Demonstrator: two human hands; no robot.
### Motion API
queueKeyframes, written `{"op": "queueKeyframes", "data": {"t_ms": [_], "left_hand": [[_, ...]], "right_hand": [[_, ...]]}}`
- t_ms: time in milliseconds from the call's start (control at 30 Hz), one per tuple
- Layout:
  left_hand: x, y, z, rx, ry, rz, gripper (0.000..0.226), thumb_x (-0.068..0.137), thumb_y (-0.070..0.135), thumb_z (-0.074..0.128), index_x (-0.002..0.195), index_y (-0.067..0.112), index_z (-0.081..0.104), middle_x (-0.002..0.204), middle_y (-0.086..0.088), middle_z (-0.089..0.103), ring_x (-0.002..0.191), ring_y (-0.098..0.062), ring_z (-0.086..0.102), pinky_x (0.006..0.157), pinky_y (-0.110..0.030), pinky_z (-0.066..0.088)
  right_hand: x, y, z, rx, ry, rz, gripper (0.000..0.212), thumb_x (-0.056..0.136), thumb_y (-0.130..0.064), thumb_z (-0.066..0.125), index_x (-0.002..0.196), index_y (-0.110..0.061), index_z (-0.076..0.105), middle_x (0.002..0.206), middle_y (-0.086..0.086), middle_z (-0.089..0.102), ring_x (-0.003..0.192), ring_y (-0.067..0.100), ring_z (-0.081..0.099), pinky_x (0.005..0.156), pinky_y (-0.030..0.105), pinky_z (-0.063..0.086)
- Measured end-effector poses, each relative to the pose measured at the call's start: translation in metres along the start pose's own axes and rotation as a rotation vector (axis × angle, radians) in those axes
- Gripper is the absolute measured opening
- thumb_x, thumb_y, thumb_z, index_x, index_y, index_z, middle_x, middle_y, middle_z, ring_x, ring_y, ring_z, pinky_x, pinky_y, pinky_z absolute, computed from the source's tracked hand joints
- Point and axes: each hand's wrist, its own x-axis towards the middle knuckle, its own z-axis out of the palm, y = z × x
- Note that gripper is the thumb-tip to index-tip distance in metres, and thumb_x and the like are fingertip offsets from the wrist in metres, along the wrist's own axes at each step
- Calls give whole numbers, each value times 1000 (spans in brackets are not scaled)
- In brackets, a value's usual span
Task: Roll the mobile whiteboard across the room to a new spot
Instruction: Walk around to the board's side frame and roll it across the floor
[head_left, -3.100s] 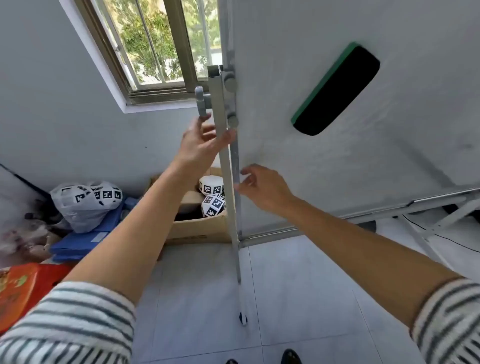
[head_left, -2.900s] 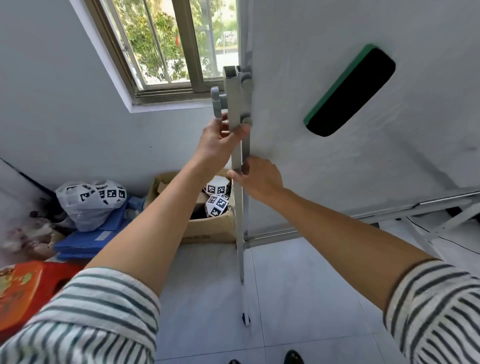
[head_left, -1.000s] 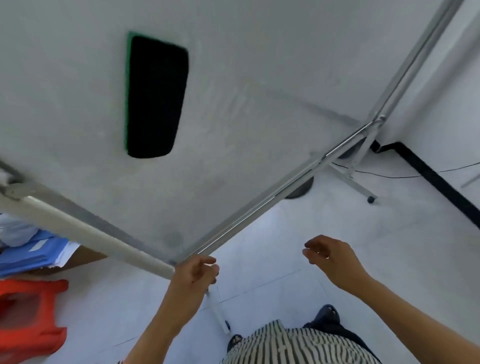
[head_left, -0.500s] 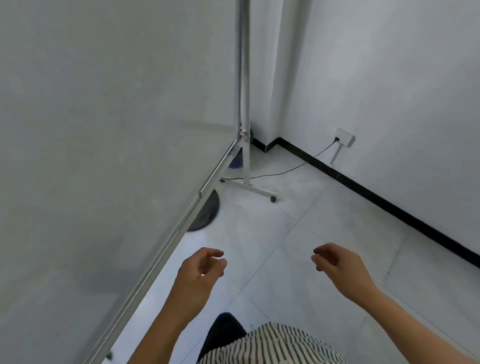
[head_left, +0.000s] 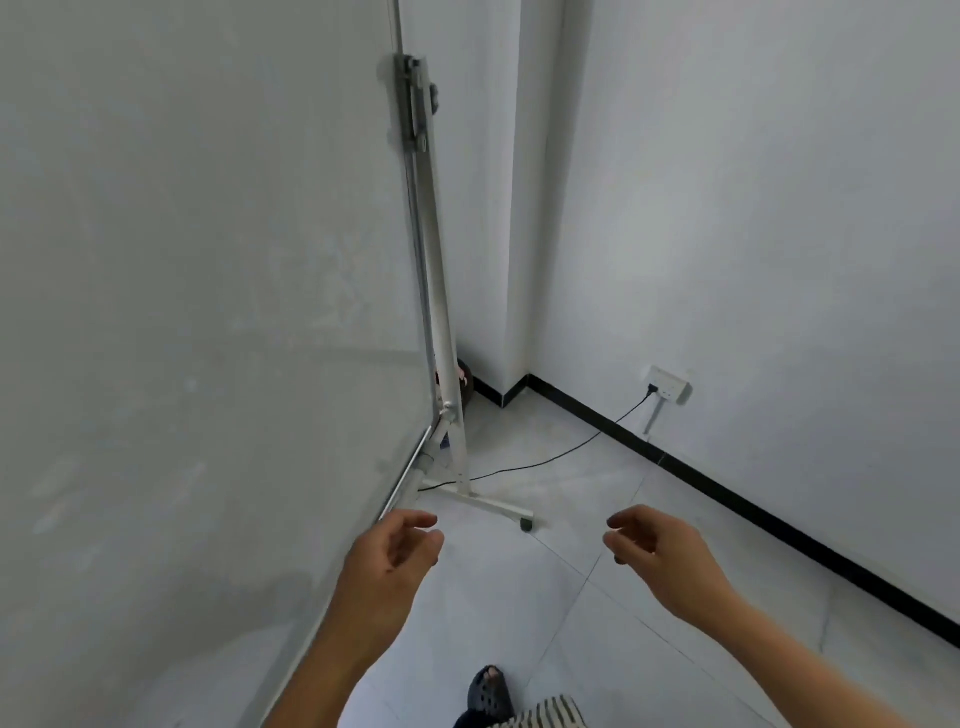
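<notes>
The mobile whiteboard (head_left: 197, 312) fills the left half of the view, its pale surface seen edge-on. Its far upright post (head_left: 434, 291) runs down to a white foot with a small black caster (head_left: 526, 525) on the tiled floor. My left hand (head_left: 387, 561) hovers beside the board's lower rail, fingers loosely curled, holding nothing and not touching the frame. My right hand (head_left: 660, 556) floats over the floor to the right, fingers apart and empty.
A white wall with a black skirting strip (head_left: 753, 514) runs along the right. A socket (head_left: 670, 384) holds a plug whose black cable (head_left: 545, 460) trails across the floor under the board's foot. A wall corner stands behind the post. My dark shoe (head_left: 488, 693) shows below.
Earlier both hands held the near post by the window. They have let go, and the view has swung along the board toward its far post and the room corner, which now looks closer.
</notes>
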Motion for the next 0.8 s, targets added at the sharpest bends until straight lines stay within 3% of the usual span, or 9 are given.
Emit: {"op": "queueKeyframes", "data": {"t_ms": [100,233,333,433,500,600,667,733,800], "left_hand": [[48,36,-5,34,20,56,17,79,38,65,93,28,66,87,-6,73,86,-21,68,85,-44,56],[101,80,-9,29,103,140,16,79,36,64,94,30,64,87,0,72,86,-16,69,84,-40,56],[143,108,-8,69,185,195,12,86,28,64,99,27,63,86,6,69,83,-8,65,76,-25,52],[181,138,-4,119,309,236,18,88,29,60,106,26,60,89,10,65,82,-2,61,68,-10,47],[206,157,4,136,394,256,23,89,31,60,110,25,58,93,11,64,86,-1,60,70,-12,49],[247,186,21,198,544,259,32,90,32,58,120,25,53,105,10,62,95,-4,61,76,-21,52],[272,202,32,263,645,235,38,90,34,56,127,24,49,113,8,61,102,-10,61,82,-30,55],[293,216,42,351,759,204,43,90,40,54,130,24,46,118,3,64,105,-16,62,84,-40,56],[310,228,51,429,880,160,45,88,46,50,127,23,47,113,-1,67,102,-21,65,80,-45,56]], "right_hand": [[52,-35,-18,-13,-8,-62,18,88,-35,65,104,-26,66,85,-10,72,80,6,69,77,25,56],[122,-81,-33,-31,-56,-153,21,87,-34,66,105,-24,67,84,-10,72,79,6,69,79,28,57],[183,-117,-44,-40,-118,-240,25,86,-33,68,108,-21,66,86,-11,71,82,7,68,71,20,51],[252,-159,-49,-60,-194,-366,34,85,-33,70,115,-21,63,94,-10,71,90,11,68,80,23,52],[298,-190,-50,-81,-250,-464,47,82,-34,73,125,-21,57,104,-7,68,98,13,66,90,32,53],[366,-234,-42,-128,-394,-634,77,77,-31,78,143,-23,39,133,3,58,118,16,58,97,31,46],[402,-263,-33,-168,-536,-728,92,73,-32,82,148,-27,28,148,4,47,134,17,47,104,38,46],[425,-287,-25,-212,-661,-796,87,73,-31,81,144,-32,31,143,-2,52,131,15,49,99,38,49],[437,-301,-14,-314,-745,-853,47,75,-24,75,114,-35,51,104,-12,62,98,17,60,75,27,49]]}}
